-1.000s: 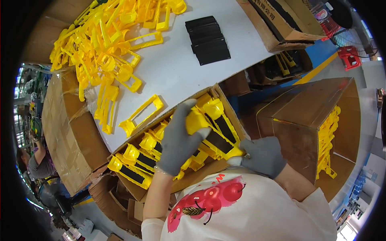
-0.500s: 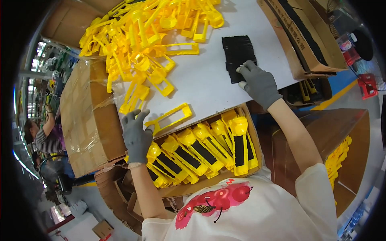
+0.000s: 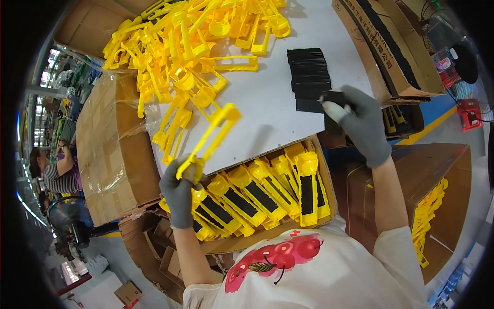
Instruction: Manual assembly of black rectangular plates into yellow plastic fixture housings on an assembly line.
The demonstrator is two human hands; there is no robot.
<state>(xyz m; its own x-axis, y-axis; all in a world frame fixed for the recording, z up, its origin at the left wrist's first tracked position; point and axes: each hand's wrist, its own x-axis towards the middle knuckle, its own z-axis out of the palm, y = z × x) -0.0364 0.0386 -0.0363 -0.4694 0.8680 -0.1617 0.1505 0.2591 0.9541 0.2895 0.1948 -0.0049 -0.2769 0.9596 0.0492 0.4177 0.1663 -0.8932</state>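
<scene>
My left hand [image 3: 180,190], in a grey glove, pinches one end of a yellow plastic frame [image 3: 212,138] and holds it tilted up off the white table [image 3: 267,98]. The grey-gloved right hand [image 3: 366,126] grips a small black strip [image 3: 335,98] between thumb and fingers, at the near right corner of a fanned stack of black strips [image 3: 309,67]. Below my hands, a cardboard box [image 3: 329,180] is filled with yellow frames that have black strips in them [image 3: 247,200].
A large heap of yellow frames [image 3: 180,51] covers the table's far left. Cardboard boxes stand on the left [image 3: 110,149] and at right, where a long carton [image 3: 378,51] holds black strips. Another box [image 3: 442,165] at lower right contains yellow pieces. A person [image 3: 59,170] is at far left.
My left hand has lifted the yellow frame off the table and tilted it up. My right hand has drawn a black strip from the stack and moved right and nearer.
</scene>
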